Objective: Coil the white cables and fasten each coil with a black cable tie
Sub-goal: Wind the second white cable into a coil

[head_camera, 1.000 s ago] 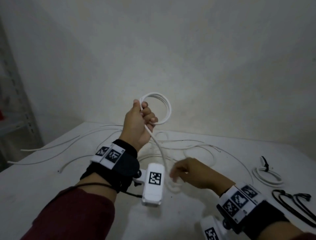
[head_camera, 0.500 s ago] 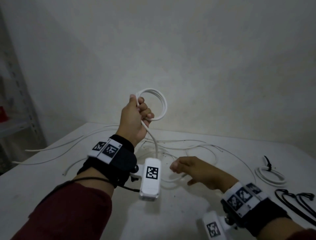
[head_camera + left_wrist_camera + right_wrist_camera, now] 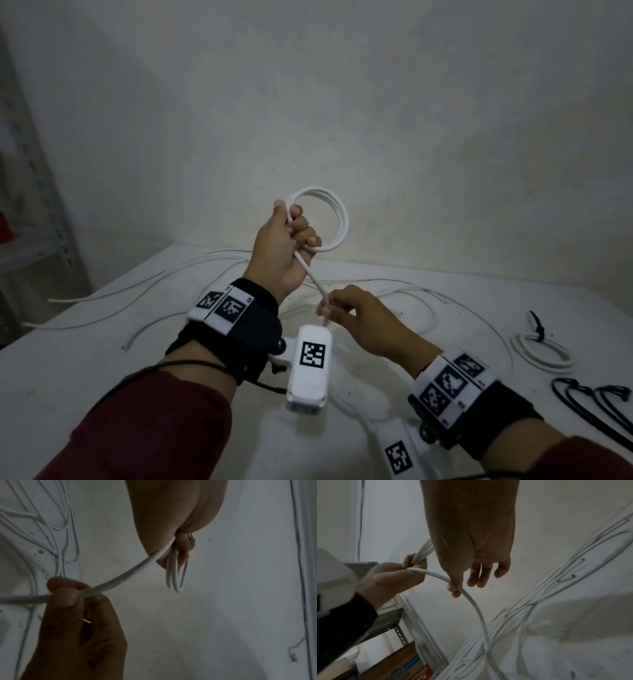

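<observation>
My left hand [image 3: 291, 236] is raised above the table and grips a small coil of white cable [image 3: 337, 219] of a few loops, seen edge-on as the coil [image 3: 176, 574] in the left wrist view. The cable's free run [image 3: 313, 277] slants down to my right hand [image 3: 346, 308], which pinches it between thumb and forefinger; the pinch shows in the right wrist view on the cable [image 3: 467, 595]. Loose white cables [image 3: 404, 291] lie spread on the table behind. Black cable ties [image 3: 589, 401] lie at the far right.
A finished white coil with a black tie [image 3: 541, 349] rests on the table at the right. The white table [image 3: 102, 356] meets a plain wall. A metal shelf rack [image 3: 41, 212] stands at the left, with boxes [image 3: 412, 666] on a lower shelf.
My right hand has risen from the table and taken the hanging cable run in a pinch. The left hand with the coil stays raised.
</observation>
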